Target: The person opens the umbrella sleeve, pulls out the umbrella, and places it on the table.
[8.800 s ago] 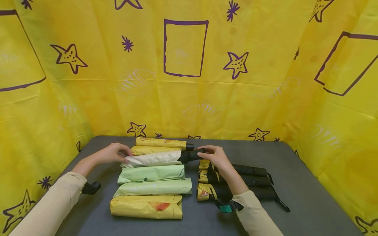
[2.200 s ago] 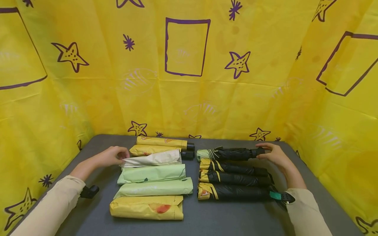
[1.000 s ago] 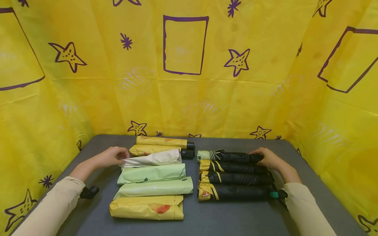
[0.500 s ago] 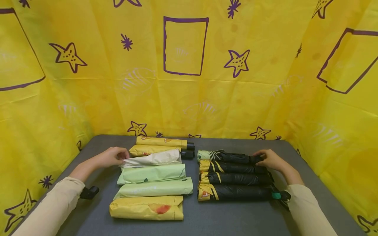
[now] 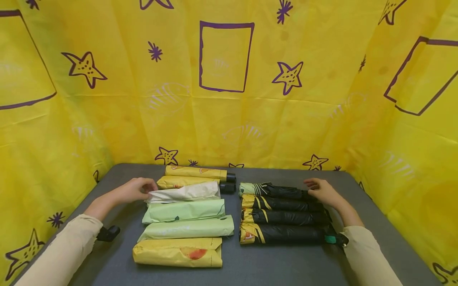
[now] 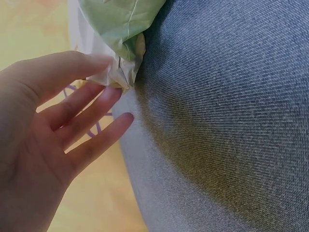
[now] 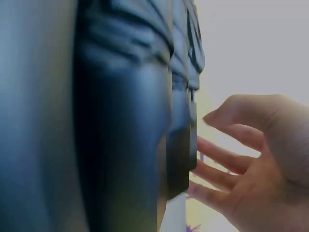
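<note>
With the thumb and fingers of my left hand (image 5: 134,190) I lightly pinch the left end of a white cover (image 5: 187,192), which lies in the left row with its right end beside a black handle (image 5: 227,187). My right hand (image 5: 322,190) is released, its fingers loosely bent and spread at the right end of a black umbrella with a pale green tip (image 5: 275,190). My thumb is clear of it; whether a fingertip touches it, I cannot tell. This umbrella is the farthest in the right row, and three black umbrellas with yellow tips (image 5: 290,217) lie side by side on its near side. On the left, two yellow rolls (image 5: 195,172) lie beyond the white cover, and two green covers (image 5: 186,209) and a yellow cover (image 5: 162,252) lie nearer me. Everything rests on a grey table (image 5: 279,266), before a yellow cloth (image 5: 179,123) with purple drawings.
</note>
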The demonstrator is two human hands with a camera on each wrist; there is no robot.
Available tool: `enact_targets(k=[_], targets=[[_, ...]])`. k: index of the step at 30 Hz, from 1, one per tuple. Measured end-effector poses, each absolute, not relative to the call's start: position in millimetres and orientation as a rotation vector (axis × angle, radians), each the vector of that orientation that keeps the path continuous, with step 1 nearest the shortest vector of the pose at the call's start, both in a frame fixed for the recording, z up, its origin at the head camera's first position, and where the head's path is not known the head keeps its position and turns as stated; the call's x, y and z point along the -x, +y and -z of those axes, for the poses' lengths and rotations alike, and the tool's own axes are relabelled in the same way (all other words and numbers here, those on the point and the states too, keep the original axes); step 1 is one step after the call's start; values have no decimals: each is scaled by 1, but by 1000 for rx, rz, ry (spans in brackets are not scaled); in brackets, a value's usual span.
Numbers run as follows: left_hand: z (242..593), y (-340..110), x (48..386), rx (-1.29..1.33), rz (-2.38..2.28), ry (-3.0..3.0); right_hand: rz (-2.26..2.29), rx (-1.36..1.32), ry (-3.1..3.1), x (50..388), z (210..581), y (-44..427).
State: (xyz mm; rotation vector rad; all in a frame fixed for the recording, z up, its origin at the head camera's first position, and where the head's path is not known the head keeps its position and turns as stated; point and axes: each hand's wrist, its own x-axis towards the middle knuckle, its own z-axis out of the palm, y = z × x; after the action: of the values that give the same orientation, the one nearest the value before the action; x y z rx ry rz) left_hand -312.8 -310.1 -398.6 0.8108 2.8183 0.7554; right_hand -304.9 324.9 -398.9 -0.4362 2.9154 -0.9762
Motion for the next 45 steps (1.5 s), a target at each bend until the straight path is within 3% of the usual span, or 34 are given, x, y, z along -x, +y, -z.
enact_targets(k=[21, 37, 45], targets=[[384, -301, 323, -737, -649, 3005, 1235, 407, 2944, 327, 395, 237], [377, -285, 338, -878, -580, 2978, 1392, 430, 2807, 325, 391, 177], [376, -280, 342, -812, -670, 2889, 1563, 482, 2662, 323, 389, 156]])
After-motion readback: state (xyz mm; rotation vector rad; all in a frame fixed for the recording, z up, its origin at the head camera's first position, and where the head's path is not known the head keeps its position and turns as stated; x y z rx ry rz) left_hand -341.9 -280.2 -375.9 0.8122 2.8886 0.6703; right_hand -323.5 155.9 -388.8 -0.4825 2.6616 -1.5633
